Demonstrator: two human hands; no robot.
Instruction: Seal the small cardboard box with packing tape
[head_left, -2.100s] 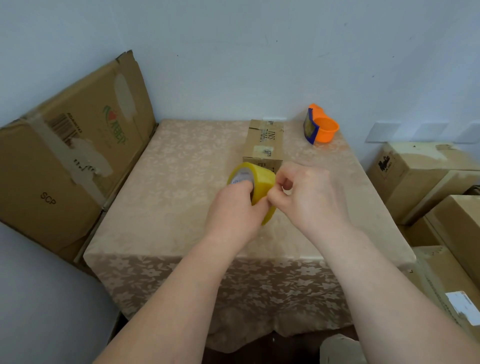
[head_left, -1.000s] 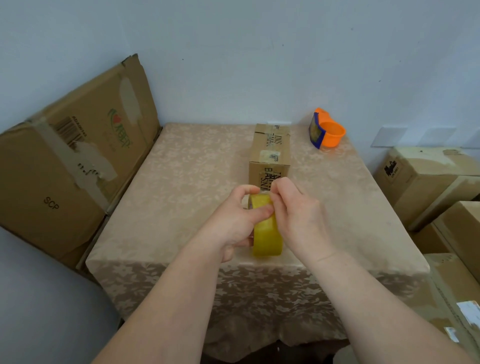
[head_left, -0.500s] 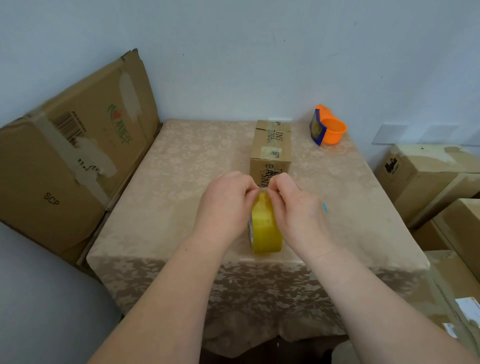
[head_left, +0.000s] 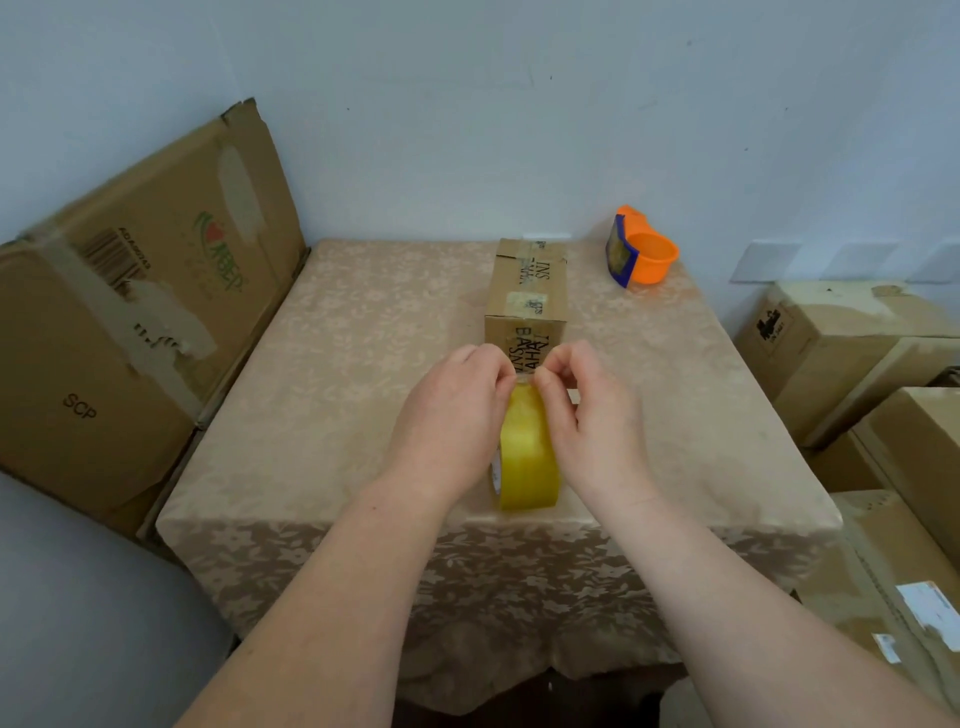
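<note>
The small cardboard box (head_left: 526, 296) lies lengthwise at the table's far middle, black print on its near end. A yellow roll of packing tape (head_left: 527, 457) stands on its edge on the table just in front of the box. My left hand (head_left: 452, 415) and my right hand (head_left: 592, 415) flank the roll, and their fingertips pinch at its top, close to the box's near face. A thin clear strip of tape seems to run between the fingertips, though I cannot tell for sure.
The table (head_left: 332, 389) wears a beige floral cloth and sits in a corner. An orange tape dispenser (head_left: 641, 252) lies at the back right. A large worn carton (head_left: 130, 312) leans at the left. Stacked cartons (head_left: 852, 353) stand at the right.
The roll went from held up sideways in both hands to standing on edge on the table. Both hands have shifted to pinch at its top.
</note>
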